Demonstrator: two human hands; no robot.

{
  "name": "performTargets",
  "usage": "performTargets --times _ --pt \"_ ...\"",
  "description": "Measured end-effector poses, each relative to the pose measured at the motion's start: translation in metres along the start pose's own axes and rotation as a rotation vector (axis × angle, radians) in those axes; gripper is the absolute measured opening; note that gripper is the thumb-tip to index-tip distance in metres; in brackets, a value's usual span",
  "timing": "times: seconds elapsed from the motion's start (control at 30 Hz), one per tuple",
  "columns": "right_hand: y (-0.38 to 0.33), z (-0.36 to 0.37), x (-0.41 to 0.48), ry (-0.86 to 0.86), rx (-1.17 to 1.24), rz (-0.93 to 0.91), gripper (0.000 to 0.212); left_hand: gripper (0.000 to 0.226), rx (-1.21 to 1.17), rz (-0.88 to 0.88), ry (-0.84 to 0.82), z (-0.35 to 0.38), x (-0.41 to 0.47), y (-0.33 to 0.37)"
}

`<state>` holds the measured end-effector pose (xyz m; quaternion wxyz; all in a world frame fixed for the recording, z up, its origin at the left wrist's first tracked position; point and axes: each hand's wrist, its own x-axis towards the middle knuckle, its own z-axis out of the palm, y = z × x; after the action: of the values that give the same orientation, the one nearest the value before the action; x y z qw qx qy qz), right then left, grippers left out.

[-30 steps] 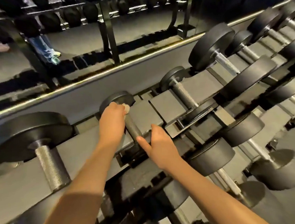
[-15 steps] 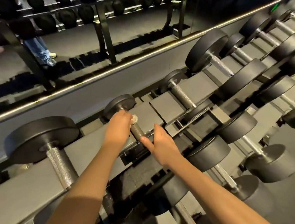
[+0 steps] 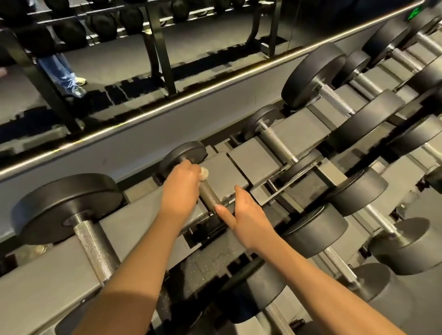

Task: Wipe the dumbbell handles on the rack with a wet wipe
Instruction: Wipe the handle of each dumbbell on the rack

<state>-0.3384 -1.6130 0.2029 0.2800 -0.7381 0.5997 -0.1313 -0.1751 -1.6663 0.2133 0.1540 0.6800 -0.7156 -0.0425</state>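
The small dumbbell (image 3: 184,154) lay crosswise on the top tier of the rack (image 3: 256,162), its far disc at the rack's back edge and its handle (image 3: 209,196) running toward the front edge. The left hand (image 3: 180,190) was clenched round the far half of the handle with the wet wipe (image 3: 204,173) bunched inside it; only a pale, crumpled tuft showed past the fingers (image 3: 191,169). The right hand (image 3: 247,218) sat at the near end, thumb laid straight against the handle. Its other fingers dipped out of sight, so whether they gripped anything could not be told.

The handle was a stiff steel bar, cross-hatched and rough. It would likely snag a thin, soft, damp wipe, so a wrapped grip sliding and twisting along the bar seemed best. The discs were matte black, thick and round. Small as it was, the dumbbell looked heavy enough to stay put, though it might roll, so steadying the near end seemed sensible. A bigger dumbbell (image 3: 67,206) lay toward the rack's left end.
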Motion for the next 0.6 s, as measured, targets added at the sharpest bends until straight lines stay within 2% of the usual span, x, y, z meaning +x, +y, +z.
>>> performTargets --times 0.17,0.23,0.37,0.43,0.53,0.6 --pt "0.002 0.001 0.000 0.023 0.007 -0.014 0.075 0.013 0.003 -0.057 0.083 -0.002 0.006 -0.006" --pt "0.003 0.002 0.000 0.024 0.011 -0.017 0.076 0.018 -0.033 -0.067 0.021 0.002 0.001 -0.001" --pt "0.003 0.003 0.000 0.018 0.021 -0.027 0.074 0.022 -0.032 0.093 -0.188 0.007 -0.003 -0.001" --pt "0.003 0.002 0.000 0.010 0.027 -0.027 0.074 0.025 -0.024 0.097 -0.159 0.005 -0.001 -0.004" --pt "0.003 0.002 0.001 0.015 0.031 -0.025 0.074 0.025 -0.041 0.011 -0.084 0.006 -0.003 0.002" --pt "0.004 0.003 0.001 0.027 0.038 -0.021 0.074 0.024 -0.079 -0.012 -0.126 0.010 -0.012 0.011"
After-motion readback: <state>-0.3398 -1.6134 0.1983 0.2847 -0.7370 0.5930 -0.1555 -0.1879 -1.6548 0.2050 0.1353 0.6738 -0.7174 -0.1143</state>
